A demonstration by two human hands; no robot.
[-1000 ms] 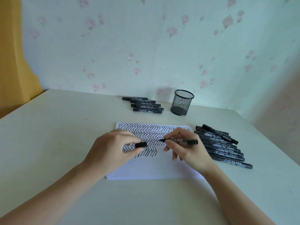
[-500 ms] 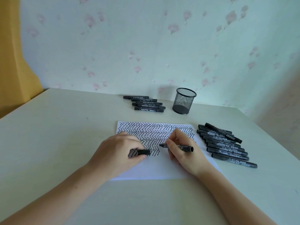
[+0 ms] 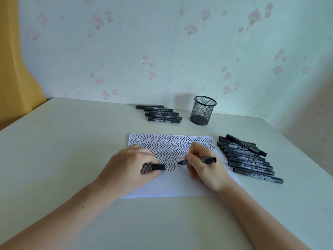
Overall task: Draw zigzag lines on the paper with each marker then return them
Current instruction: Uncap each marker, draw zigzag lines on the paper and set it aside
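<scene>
Head view: on the paper (image 3: 173, 184), mid-counter near the front edge, the left hand (image 3: 129, 166) pins the sheet, fingers curled round the cap (image 3: 158, 167). The right hand (image 3: 203, 165) pinches the open marker (image 3: 196, 161), its long axis parallel to the front edge, nib pointing left at the unfinished zigzag row. Spare markers (image 3: 248, 157) wait toward the right edge; another row (image 3: 160, 114) and a mesh cup (image 3: 203, 110) sit by the back edge.
</scene>
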